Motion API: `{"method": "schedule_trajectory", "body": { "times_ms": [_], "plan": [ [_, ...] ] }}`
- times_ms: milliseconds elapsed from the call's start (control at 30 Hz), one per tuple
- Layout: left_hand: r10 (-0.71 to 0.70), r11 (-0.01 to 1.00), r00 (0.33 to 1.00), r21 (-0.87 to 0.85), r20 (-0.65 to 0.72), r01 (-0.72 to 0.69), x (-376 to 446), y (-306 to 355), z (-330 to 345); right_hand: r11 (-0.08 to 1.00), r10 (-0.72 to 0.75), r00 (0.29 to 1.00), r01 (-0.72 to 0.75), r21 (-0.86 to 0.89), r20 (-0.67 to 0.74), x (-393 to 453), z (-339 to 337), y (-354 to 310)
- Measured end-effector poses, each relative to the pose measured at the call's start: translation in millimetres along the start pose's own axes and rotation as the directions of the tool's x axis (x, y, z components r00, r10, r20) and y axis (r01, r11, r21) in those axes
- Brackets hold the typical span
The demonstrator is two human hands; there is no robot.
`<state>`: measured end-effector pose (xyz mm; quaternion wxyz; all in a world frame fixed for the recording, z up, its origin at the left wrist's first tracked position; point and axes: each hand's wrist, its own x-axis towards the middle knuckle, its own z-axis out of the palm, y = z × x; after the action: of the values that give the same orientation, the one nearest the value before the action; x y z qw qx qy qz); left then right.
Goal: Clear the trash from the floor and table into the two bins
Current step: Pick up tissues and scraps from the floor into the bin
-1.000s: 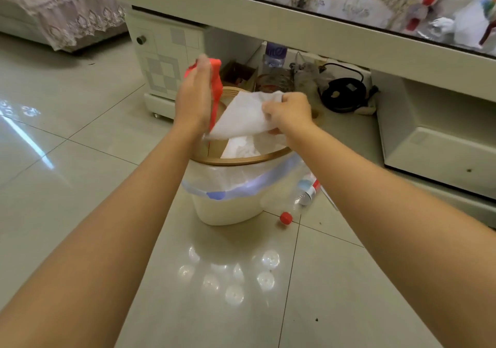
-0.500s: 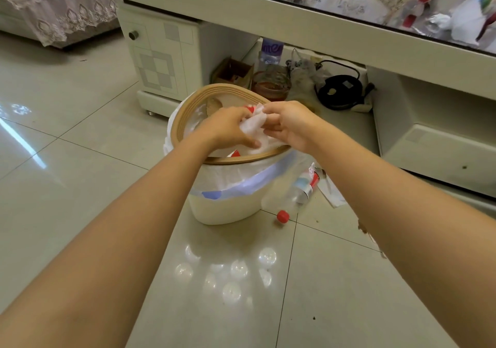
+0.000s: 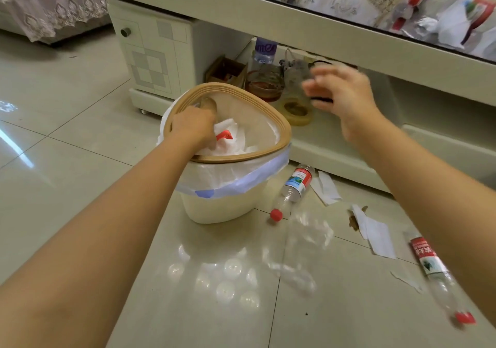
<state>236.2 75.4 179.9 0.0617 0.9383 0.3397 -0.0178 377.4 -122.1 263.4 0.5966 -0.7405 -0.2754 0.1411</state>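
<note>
Reaching into the lined bin, the left hand presses down on white tissue and a red scrap; whether its fingers grip them cannot be told. The right hand hovers released, fingers spread and blurred, above the shelf under the counter. Two plastic bottles, clear plastic film and paper tissues lie on the floor beside the bin.

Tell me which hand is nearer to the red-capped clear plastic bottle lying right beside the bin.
Left. The left hand is down inside the cream bin, up-left of the bottle. The right hand is raised farther off, near the table's lower shelf.
</note>
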Motion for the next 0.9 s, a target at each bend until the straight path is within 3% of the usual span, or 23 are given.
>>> {"method": "schedule_trajectory", "body": {
  "times_ms": [100, 200, 267, 367, 467, 567, 667, 767, 900],
  "plan": [
    [0.063, 0.987, 0.998, -0.148, 0.023, -0.059, -4, 6, -2, 0.946, 0.270, 0.951, -0.291, -0.142, -0.152, -16, -39, 85],
    [0.118, 0.969, 0.993, -0.217, 0.006, -0.114, -10, 11, -4, 0.739, 0.577, 0.815, -0.547, -0.392, -0.049, -64, -61, 172],
    [0.130, 0.969, 0.991, -0.216, 0.038, -0.119, -12, 16, -4, 0.590, 0.666, 0.746, -0.545, -0.597, -0.022, -104, -72, 219],
    [0.060, 0.977, 0.961, -0.214, 0.271, -0.001, -7, 15, 0, 0.316, 0.758, 0.652, -0.386, -0.867, -0.014, -153, -78, 264],
    [-0.038, 0.972, 0.930, -0.204, 0.364, 0.120, -2, 10, 8, 0.275, 0.818, 0.575, -0.397, -0.876, -0.003, -186, -71, 285],
    [-0.058, 0.981, 0.984, -0.172, 0.170, 0.087, 0, 14, 14, 0.317, 0.795, 0.606, -0.391, -0.864, 0.018, -201, -60, 295],
    [-0.066, 0.984, 0.998, -0.166, -0.015, 0.063, 0, 21, 12, 0.394, 0.693, 0.718, -0.302, -0.868, 0.065, -207, -47, 294],
    [-0.030, 0.985, 0.999, -0.168, -0.033, 0.024, 3, 27, 13, 0.439, 0.546, 0.825, -0.132, -0.889, 0.147, -210, -40, 289],
    [0.043, 0.971, 0.998, -0.234, -0.043, -0.052, -1, 41, 12, 0.394, 0.480, 0.849, 0.019, -0.919, 0.223, -208, -40, 289]
  ]
}}
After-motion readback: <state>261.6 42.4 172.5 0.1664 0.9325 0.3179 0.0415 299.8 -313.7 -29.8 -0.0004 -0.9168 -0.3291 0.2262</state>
